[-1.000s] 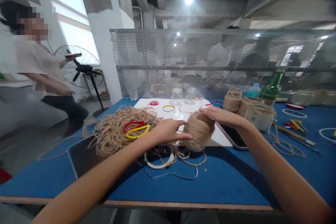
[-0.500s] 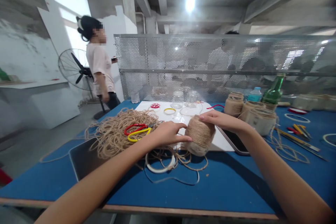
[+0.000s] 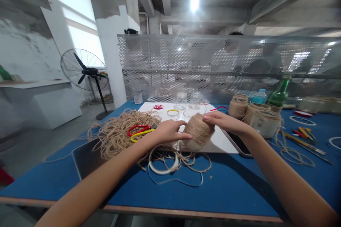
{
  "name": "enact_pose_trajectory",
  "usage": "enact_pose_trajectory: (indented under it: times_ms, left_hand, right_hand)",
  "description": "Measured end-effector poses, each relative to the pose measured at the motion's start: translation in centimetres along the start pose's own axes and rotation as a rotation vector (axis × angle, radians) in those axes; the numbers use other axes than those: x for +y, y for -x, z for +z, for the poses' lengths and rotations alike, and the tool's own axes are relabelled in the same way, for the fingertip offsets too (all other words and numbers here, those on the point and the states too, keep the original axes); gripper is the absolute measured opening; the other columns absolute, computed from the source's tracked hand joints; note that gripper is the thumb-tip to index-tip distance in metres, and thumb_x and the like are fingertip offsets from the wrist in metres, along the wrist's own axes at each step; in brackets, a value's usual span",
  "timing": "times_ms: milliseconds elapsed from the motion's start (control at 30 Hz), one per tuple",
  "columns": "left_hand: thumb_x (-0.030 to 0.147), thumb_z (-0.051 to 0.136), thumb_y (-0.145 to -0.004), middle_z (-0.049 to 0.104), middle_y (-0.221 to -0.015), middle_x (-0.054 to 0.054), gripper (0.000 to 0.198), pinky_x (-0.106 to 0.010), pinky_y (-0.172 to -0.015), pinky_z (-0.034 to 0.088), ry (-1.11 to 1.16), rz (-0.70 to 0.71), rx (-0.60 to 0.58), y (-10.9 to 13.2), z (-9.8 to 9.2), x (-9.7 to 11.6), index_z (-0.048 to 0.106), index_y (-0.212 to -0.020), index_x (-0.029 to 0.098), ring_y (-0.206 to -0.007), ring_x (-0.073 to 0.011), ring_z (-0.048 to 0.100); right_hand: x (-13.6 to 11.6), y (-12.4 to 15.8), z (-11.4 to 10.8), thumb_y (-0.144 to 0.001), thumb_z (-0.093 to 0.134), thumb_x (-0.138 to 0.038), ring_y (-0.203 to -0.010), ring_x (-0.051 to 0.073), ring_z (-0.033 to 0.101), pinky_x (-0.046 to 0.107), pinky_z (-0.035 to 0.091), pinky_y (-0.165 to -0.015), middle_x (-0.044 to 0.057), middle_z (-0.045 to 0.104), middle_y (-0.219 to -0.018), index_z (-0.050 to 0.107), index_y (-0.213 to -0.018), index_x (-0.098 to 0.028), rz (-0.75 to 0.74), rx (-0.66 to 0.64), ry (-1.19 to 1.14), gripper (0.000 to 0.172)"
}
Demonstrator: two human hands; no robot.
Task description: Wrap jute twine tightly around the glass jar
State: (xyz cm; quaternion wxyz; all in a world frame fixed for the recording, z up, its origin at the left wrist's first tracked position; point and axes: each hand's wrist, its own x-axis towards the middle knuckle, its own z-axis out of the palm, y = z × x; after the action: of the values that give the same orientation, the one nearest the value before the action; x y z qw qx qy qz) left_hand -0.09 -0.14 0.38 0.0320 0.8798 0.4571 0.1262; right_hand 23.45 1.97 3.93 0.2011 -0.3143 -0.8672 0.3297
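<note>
A jar wrapped in brown twine lies tilted on its side at the front edge of a white board, on the blue table. My left hand presses its fingertips against the jar's left side, fingers close together. My right hand lies over the jar's top right, fingers curved on it. Loose twine loops and a white ring lie on the table just in front of the jar.
A big tangle of twine with red and yellow scissors lies to the left. Two clear glass jars, wrapped jars, a green bottle, a phone and tools lie behind and right. A mesh screen backs the table; a fan stands left.
The person standing at the left has walked away behind the pillar. My hands have stayed on the twine-wrapped jar, which has tipped slightly to the left.
</note>
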Motion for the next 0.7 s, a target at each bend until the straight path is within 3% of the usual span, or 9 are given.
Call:
enact_pose_trajectory:
  times_ms: [267,700]
  left_hand:
    - [0.078,0.033,-0.069,0.065,-0.084,-0.007,0.073,-0.028,-0.061,0.040,-0.044,-0.011,-0.006,0.1,0.1,0.3,0.050,-0.113,0.022,-0.074,-0.0226,0.060]
    - [0.069,0.041,-0.073,0.064,-0.080,-0.003,0.063,-0.023,-0.057,0.036,0.057,0.046,-0.049,-0.1,0.1,-1.2,0.053,-0.114,0.023,-0.068,-0.0167,0.057]
  right_hand:
    - [0.7,-0.3,-0.1,-0.083,0.034,-0.056,-0.055,0.008,0.026,0.023,0.022,-0.051,-0.004,0.026,-0.060,0.030,-0.059,-0.018,-0.010,-0.036,0.021,0.045]
    - [0.9,0.0,-0.3,-0.084,0.034,-0.055,-0.057,0.009,0.036,0.024,0.034,-0.055,-0.003,0.033,-0.060,0.037,-0.061,-0.017,-0.009,-0.095,-0.037,0.044]
